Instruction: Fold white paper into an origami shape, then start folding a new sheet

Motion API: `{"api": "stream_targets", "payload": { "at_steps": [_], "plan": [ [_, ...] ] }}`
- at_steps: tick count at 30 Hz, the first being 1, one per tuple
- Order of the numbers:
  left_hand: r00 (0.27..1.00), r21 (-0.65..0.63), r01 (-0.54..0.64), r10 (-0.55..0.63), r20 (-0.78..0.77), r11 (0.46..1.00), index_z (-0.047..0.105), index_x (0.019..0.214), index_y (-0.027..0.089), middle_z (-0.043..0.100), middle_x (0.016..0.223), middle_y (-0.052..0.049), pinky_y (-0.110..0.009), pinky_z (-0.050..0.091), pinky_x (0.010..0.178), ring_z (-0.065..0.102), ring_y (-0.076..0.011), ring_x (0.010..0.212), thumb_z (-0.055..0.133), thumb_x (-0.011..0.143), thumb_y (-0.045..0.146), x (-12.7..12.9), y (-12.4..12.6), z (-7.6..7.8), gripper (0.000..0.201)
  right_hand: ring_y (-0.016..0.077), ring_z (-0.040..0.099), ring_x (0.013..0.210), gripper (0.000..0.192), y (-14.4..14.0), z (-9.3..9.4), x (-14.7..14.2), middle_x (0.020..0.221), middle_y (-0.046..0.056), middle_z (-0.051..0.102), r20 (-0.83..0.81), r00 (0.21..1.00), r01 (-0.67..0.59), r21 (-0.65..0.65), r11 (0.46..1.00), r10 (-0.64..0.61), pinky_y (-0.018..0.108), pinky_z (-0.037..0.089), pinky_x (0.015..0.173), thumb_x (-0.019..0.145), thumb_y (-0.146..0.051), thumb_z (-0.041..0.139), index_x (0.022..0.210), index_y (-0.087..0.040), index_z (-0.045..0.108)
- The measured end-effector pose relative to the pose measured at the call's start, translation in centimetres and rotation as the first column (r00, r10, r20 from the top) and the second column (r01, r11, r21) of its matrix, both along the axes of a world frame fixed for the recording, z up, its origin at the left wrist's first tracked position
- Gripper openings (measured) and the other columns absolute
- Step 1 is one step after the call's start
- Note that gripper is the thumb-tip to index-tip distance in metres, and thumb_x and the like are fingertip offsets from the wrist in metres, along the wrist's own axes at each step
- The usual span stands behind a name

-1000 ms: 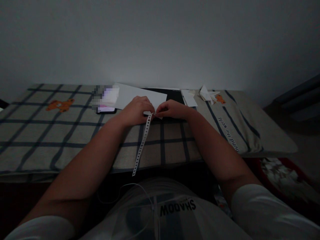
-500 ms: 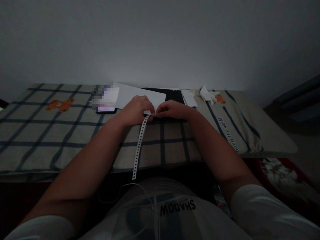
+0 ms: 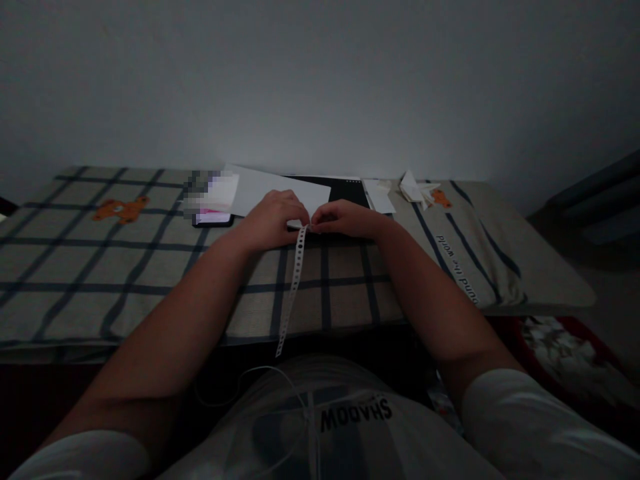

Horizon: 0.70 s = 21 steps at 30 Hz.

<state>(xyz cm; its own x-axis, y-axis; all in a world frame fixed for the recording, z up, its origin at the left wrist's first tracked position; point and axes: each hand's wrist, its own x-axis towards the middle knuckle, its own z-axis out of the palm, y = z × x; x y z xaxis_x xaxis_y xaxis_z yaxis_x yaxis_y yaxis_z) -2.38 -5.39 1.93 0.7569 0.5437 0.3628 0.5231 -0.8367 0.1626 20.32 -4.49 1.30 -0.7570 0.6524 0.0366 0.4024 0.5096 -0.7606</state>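
Note:
A narrow white paper strip (image 3: 294,283) punched with a row of holes hangs from between my fingertips, over the table's front edge. My left hand (image 3: 274,221) is closed, its thumb and fingers pinching near the strip's upper end. Close beside it, my right hand (image 3: 344,219) is also closed, its fingertips pressed together at the top of the strip. The exact grip is dim and partly hidden by the fingers. Just behind both hands a white sheet of paper (image 3: 280,192) lies tilted across a black flat notebook or folder (image 3: 353,193).
A phone (image 3: 214,219) lies left of the sheet, partly blurred out. Right of the black notebook are white paper pieces (image 3: 381,199) and a folded paper shape (image 3: 413,189). A checked cloth (image 3: 150,267) covers the table. A red container (image 3: 515,347) of paper scraps stands below right.
The strip's hanging part has swung to the right and twisted a little. My hands have barely moved, with the fingertips slightly closer together.

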Motion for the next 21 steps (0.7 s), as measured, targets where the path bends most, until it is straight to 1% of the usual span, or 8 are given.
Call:
{"api": "stream_targets", "payload": {
  "at_steps": [3,7,14,19,21],
  "plan": [
    [1.0,0.001,-0.012,0.012,-0.009,1.0,0.075,0.087,0.022,0.074,0.089,-0.004,-0.037,0.041,0.085,0.061,-0.0222,0.09,0.068,0.077,0.031,0.0,0.04,-0.06,0.015,0.0162,0.057,0.081,0.024,0.0,0.11,0.11,0.085,0.003,0.068,0.021,1.0,0.01,-0.007,1.0,-0.01,0.031,0.042,0.077,0.086,-0.036,0.062,0.093,-0.015,0.07],
    [1.0,0.0,-0.009,0.009,-0.009,1.0,0.075,0.089,0.022,0.074,0.09,-0.004,-0.037,0.04,0.085,0.06,-0.0218,0.09,0.066,0.081,0.034,-0.05,0.19,-0.26,0.017,0.0156,0.057,0.08,0.022,0.05,0.06,0.06,0.085,0.003,0.069,0.034,0.999,0.032,0.013,0.999,-0.032,0.03,0.041,0.077,0.086,-0.034,0.062,0.092,-0.015,0.071],
    [1.0,0.011,0.016,-0.016,0.008,1.0,0.074,0.086,0.022,0.074,0.087,-0.004,-0.036,0.041,0.084,0.061,-0.0219,0.089,0.063,0.083,0.036,0.03,0.08,-0.13,0.018,0.0154,0.055,0.076,0.029,-0.04,-0.03,-0.09,0.081,0.003,0.066,0.006,1.0,0.028,0.028,0.999,-0.028,0.03,0.041,0.073,0.086,-0.042,0.061,0.091,-0.014,0.071],
    [1.0,0.012,-0.013,0.013,0.002,1.0,0.074,0.086,0.021,0.074,0.087,-0.005,-0.036,0.042,0.083,0.061,-0.0223,0.089,0.066,0.078,0.032,0.0,0.17,-0.15,0.016,0.0166,0.058,0.081,0.028,-0.09,0.12,0.25,0.088,0.004,0.069,0.007,0.999,0.045,0.004,0.999,-0.045,0.031,0.042,0.078,0.085,-0.04,0.064,0.095,-0.015,0.072],
    [1.0,0.006,-0.025,0.025,-0.006,1.0,0.075,0.086,0.02,0.074,0.088,-0.005,-0.036,0.042,0.083,0.061,-0.0223,0.089,0.067,0.076,0.029,-0.04,0.25,-0.18,0.016,0.0166,0.058,0.081,0.028,0.02,0.09,0.37,0.087,0.004,0.069,0.024,0.999,0.049,0.001,0.999,-0.049,0.032,0.042,0.078,0.084,-0.039,0.064,0.094,-0.015,0.072]
  ]
}}
